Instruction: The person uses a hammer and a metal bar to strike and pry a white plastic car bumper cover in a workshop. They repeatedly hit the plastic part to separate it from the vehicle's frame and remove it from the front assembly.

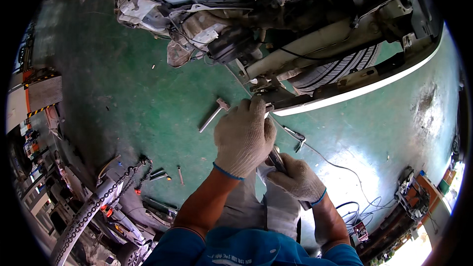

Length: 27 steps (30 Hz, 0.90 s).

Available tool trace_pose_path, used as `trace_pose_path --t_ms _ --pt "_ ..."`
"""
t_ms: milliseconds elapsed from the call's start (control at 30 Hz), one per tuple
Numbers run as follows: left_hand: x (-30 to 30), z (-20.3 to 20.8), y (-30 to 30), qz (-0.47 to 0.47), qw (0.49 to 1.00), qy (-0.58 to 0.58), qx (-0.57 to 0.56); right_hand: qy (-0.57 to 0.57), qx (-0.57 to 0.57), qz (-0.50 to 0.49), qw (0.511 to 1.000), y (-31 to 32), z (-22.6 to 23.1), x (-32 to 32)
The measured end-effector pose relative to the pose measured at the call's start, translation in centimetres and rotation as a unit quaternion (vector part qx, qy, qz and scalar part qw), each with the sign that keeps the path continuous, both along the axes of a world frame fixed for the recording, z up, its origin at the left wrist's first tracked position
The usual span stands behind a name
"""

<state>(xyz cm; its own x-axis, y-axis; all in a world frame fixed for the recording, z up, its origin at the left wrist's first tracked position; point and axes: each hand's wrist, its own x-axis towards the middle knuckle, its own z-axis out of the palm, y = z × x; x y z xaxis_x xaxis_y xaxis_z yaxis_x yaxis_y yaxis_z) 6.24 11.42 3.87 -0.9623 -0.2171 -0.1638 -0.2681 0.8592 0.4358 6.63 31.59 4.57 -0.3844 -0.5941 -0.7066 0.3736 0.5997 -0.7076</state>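
Observation:
Both my hands wear off-white knit work gloves with blue cuffs. My left hand point(245, 140) is closed at the front end of the car's white-edged side panel point(340, 92). Its fingertips meet dark metal there, and whatever they grip is hidden. Lower and to the right, my right hand point(298, 180) wraps round a long dark tool point(277, 160); its working end is partly covered, so its kind cannot be told. Just beyond my left hand, the stripped car front point(226, 44) shows bare metal, hoses and dark plastic.
A hammer point(213, 116) lies on the green floor point(148, 93) left of my hands. To the right lie a small metal tool point(297, 138) and a cable point(340, 166). A tire point(340, 71) sits under the car. A chain point(93, 204) drapes over a pulling post at lower left.

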Motion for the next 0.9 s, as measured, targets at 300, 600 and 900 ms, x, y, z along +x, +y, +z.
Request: trace_pose_path --t_ms 300,600,900 --pt "2.6 -2.7 -5.4 0.017 0.938 0.204 0.281 0.030 -0.003 0.079 0.996 4.2 -3.3 4.8" --pt "0.0 -6.4 -4.0 -0.074 0.974 0.181 0.117 -0.117 0.154 -0.215 0.957 10.7 -5.7 14.6" --pt "-2.7 -6.8 -5.5 -0.176 0.980 0.088 0.006 -0.146 0.121 -0.403 0.895 9.3 -10.2 18.5"
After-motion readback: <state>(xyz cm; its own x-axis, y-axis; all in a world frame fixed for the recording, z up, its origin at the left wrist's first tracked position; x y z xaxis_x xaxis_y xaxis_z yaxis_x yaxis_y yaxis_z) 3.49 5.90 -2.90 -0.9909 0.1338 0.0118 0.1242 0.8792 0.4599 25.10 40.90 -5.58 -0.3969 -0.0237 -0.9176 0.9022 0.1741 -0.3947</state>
